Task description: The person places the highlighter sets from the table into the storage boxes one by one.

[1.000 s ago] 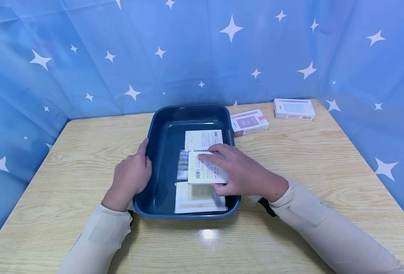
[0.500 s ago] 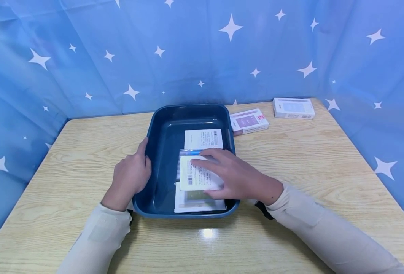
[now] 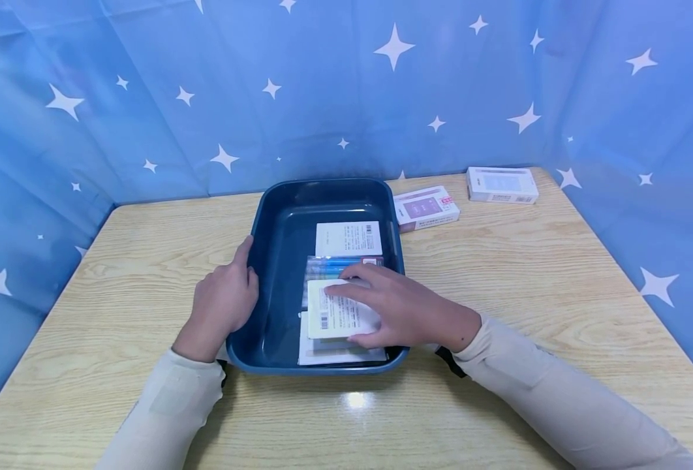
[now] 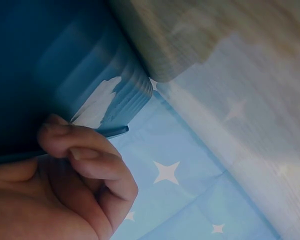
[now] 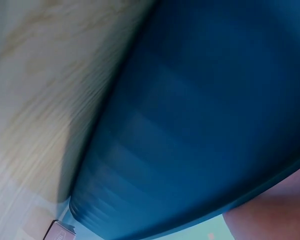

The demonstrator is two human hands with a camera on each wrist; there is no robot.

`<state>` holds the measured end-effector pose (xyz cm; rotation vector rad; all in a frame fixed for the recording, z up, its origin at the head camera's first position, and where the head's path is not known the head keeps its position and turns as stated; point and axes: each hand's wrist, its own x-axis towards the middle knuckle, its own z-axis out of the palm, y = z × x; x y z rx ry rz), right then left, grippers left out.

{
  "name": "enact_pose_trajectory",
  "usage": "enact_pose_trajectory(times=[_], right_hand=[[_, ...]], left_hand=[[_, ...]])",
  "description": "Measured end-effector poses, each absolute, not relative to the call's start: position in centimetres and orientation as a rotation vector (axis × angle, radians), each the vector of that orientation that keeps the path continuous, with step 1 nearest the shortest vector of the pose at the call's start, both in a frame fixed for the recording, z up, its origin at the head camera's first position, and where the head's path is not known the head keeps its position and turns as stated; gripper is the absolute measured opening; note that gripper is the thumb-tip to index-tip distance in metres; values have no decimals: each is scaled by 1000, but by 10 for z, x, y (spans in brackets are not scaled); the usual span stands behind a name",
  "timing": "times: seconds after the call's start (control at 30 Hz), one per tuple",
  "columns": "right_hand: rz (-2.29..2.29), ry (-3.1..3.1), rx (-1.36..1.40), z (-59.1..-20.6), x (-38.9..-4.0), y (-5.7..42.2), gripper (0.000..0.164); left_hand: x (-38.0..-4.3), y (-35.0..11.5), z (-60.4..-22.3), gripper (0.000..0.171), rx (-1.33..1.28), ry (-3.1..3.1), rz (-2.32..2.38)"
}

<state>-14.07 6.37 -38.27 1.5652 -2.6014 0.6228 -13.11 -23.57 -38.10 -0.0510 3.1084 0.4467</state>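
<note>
A dark blue plastic bin (image 3: 267,274) stands on the wooden table. My left hand (image 3: 224,300) holds its left rim; in the left wrist view, curled fingers (image 4: 97,160) lie at the bin's outer wall. Over the front part of the bin, my right hand (image 3: 396,307) grips a white box (image 3: 335,316) with printed text and a barcode. Partly beneath it lies another white box (image 3: 311,354). Behind is a clear-covered pack with blue stripes (image 3: 325,266), partly hidden by the held box. A printed white box (image 3: 346,238) lies farther back in the bin.
A white and purple box (image 3: 425,207) lies beside the bin's back right corner. Farther right, another white box (image 3: 502,185) lies near the table's back edge. A blue curtain with white stars (image 3: 323,91) hangs behind the table (image 3: 499,261).
My right hand has moved the held white box toward the front of the bin and slightly left, uncovering more of the striped pack. My left hand stays at the rim.
</note>
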Motion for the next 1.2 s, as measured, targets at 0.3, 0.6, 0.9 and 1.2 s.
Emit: enact_pose_trajectory(times=[0.3, 0.6, 0.9, 1.2], right_hand=[[630, -2652, 1597, -381, -140, 63, 67], [592, -2701, 1612, -380, -140, 64, 66], [571, -2728, 1632, -381, -140, 62, 64], [562, -2715, 1640, -381, -140, 62, 63]], left_hand=[[-131, -235, -381, 58, -57, 3100, 455], [-132, -235, -380, 58, -52, 3094, 457], [-131, -236, -381, 58, -62, 3090, 451], [-132, -236, -382, 58, -55, 3095, 469]])
